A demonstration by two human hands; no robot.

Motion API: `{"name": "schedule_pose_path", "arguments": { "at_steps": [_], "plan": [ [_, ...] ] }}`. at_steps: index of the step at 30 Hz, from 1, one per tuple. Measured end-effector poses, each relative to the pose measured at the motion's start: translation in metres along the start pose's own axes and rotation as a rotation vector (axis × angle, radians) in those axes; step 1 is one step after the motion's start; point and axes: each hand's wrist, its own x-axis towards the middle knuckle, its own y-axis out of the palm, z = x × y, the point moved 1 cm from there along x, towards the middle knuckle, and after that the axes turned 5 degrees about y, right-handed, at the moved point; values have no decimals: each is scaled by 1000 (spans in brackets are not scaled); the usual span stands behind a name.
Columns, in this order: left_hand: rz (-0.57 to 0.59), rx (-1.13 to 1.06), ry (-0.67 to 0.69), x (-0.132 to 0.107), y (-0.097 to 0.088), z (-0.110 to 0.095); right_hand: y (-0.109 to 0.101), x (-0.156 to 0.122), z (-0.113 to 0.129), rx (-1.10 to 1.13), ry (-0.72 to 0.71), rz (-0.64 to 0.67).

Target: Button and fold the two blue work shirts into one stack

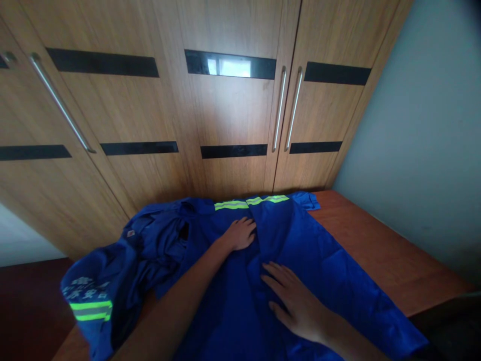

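Observation:
A blue work garment (315,260) lies spread on the table, with yellow-green and grey reflective bands along its far edge. My left hand (240,234) rests palm down on the cloth near those bands, beside a lengthwise fold or edge. Nearer to me and further right, my right hand (291,298) lies on the same cloth with its fingers spread. Neither hand grasps anything. To the left is bunched blue cloth (150,250) with white lettering, a reflective band and a small badge; whether it is a separate garment I cannot tell.
The reddish-brown wooden table (361,230) shows to the right of the cloth. Behind it stands a wooden wardrobe (233,110) with long metal handles (280,108) and dark inlaid strips. A pale wall (421,130) rises along the right side.

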Motion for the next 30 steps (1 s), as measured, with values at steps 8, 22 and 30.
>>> {"name": "schedule_pose_path", "arguments": {
  "at_steps": [8, 22, 30],
  "plan": [
    [23, -41, -28, -116, -2, -55, 1, -18, -16, -146, 42, -5],
    [-283, 137, -556, -238, -8, -25, -13, -27, -39, 95, 115, -14],
    [-318, -640, -778, -217, -9, -25, -2, -21, -41, -71, 97, -86]
  ]
}}
